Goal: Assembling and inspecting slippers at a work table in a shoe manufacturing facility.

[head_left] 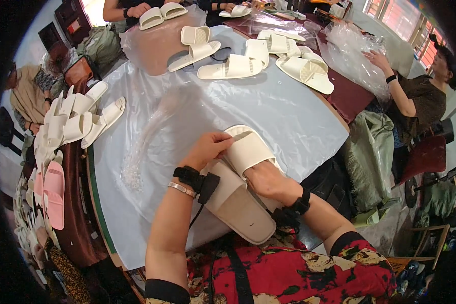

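Note:
Two cream slide slippers lie side by side in front of me, above the pale plastic-covered table. My left hand (211, 148) pinches the front edge of the strap on the farther slipper (248, 152) between thumb and fingers. Into the foot opening of that same slipper goes my right hand (269, 180), its fingers hidden under the strap. Nearer to me, the second slipper (245, 215) rests with its heel toward my body, partly beneath my left wrist. A black strap with a small dark box (207, 187) is on my left wrist.
Finished-looking cream slippers (233, 67) lie along the table's far side. More are piled at the left (68, 119), with a pink pair (54, 192) below. Clear plastic film (354, 45) heaps at the right beside a co-worker (415, 96). Other people's hands work at the far edge.

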`<state>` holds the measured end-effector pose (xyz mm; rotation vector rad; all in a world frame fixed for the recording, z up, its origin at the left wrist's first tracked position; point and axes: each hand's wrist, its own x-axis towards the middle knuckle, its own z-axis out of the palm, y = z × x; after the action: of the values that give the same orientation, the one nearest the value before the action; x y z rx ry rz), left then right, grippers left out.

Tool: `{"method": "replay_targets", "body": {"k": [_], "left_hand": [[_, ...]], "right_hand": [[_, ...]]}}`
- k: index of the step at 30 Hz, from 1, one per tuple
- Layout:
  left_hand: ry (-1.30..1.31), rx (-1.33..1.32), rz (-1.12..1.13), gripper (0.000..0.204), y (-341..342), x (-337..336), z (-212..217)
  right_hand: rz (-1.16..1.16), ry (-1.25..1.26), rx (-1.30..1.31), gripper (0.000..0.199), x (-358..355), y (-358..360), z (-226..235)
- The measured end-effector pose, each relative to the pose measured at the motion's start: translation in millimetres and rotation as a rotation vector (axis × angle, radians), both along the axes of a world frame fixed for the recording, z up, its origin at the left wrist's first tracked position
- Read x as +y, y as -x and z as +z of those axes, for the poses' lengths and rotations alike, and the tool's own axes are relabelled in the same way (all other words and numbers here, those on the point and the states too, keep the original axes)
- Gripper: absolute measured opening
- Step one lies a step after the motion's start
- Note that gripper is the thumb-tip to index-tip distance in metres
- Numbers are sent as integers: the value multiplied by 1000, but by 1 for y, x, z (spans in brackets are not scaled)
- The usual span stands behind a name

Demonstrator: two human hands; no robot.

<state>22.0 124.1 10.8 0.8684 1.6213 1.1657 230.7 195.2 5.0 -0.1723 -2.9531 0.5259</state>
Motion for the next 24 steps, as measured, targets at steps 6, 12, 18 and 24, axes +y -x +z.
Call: {"method": "replay_targets", "body": {"k": [6, 12, 18, 24], "left_hand": [[-37, 29, -1, 22, 8, -8, -7], [-50, -33, 86, 21, 12, -36, 4], [-144, -30, 74, 15, -4, -42, 10], [-167, -163, 224, 13, 2, -60, -8]], "right_hand": [[1, -50, 93, 17, -1, -12, 8], [33, 82, 212, 21, -7, -10, 77], [138, 87, 562, 26, 7, 68, 27], [87, 160, 322, 14, 5, 69, 14]]}}
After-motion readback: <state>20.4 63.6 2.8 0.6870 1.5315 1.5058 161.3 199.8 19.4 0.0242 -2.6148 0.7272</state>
